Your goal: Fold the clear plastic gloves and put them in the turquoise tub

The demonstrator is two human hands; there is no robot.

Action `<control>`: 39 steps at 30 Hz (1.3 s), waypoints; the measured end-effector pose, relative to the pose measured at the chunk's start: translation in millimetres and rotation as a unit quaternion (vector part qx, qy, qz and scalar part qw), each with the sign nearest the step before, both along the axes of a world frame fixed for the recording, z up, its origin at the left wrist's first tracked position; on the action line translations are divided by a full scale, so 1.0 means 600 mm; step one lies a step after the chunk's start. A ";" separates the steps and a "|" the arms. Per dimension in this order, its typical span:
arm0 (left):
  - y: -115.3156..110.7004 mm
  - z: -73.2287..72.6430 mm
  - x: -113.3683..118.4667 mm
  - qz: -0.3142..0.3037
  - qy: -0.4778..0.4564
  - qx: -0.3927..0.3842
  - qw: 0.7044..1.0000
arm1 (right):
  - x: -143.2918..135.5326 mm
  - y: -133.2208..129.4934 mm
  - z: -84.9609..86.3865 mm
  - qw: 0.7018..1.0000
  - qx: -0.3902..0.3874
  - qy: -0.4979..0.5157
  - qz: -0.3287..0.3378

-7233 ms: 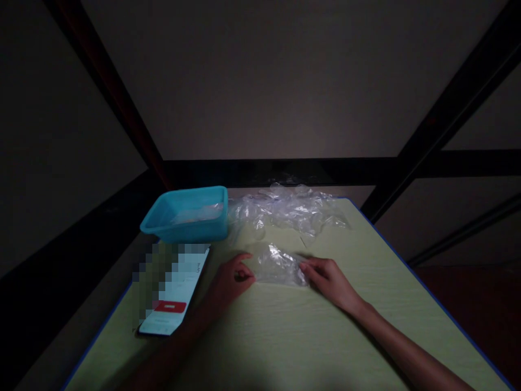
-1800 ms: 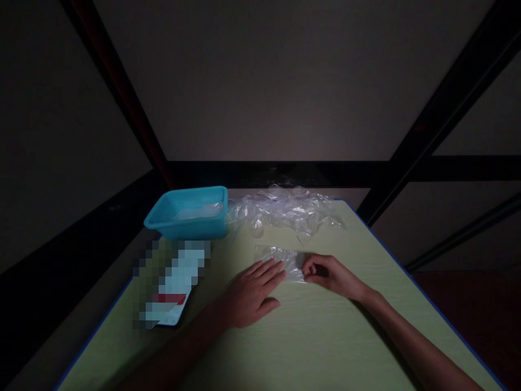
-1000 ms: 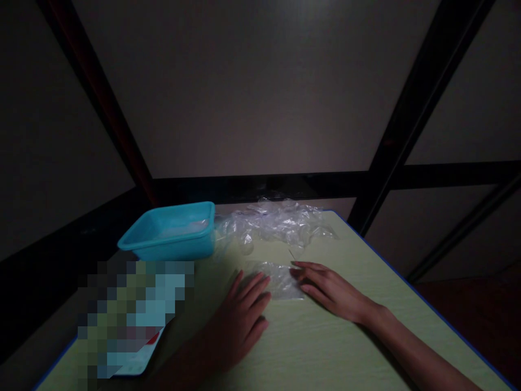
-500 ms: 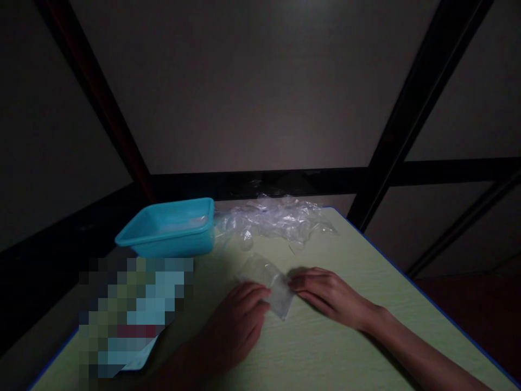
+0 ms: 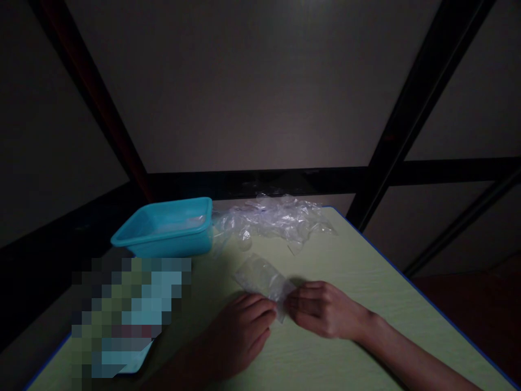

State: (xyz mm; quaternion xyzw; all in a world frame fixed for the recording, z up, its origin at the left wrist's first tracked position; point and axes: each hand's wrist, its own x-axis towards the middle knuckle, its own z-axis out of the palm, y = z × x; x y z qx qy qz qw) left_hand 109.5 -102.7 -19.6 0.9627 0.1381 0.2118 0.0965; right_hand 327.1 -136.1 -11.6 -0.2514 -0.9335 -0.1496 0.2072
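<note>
A small clear plastic bag [image 5: 260,274] lies slantwise on the pale green table, in front of my hands. My left hand [image 5: 248,331] has its fingers curled together on the near edge of the bag. My right hand [image 5: 319,307] pinches the bag's right-hand corner, its fingertips bent down close to those of my left hand. The thumb tips and the edge between them are dim and partly hidden.
Crumpled clear plastic bags [image 5: 280,217] are heaped along the far edge of the table [image 5: 366,347]. A turquoise basin [image 5: 175,241] stands at the back left, with a pixelated, light-blue-edged object [image 5: 140,355] nearer me.
My left hand has shifted slightly right and down along the bag. My right hand has turned and its fingers are more curled. The bag's right part looks more bunched.
</note>
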 end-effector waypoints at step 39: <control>0.033 -0.010 -0.017 0.055 -0.224 -0.526 0.819 | -0.020 -0.040 0.033 0.959 -0.099 0.265 -0.011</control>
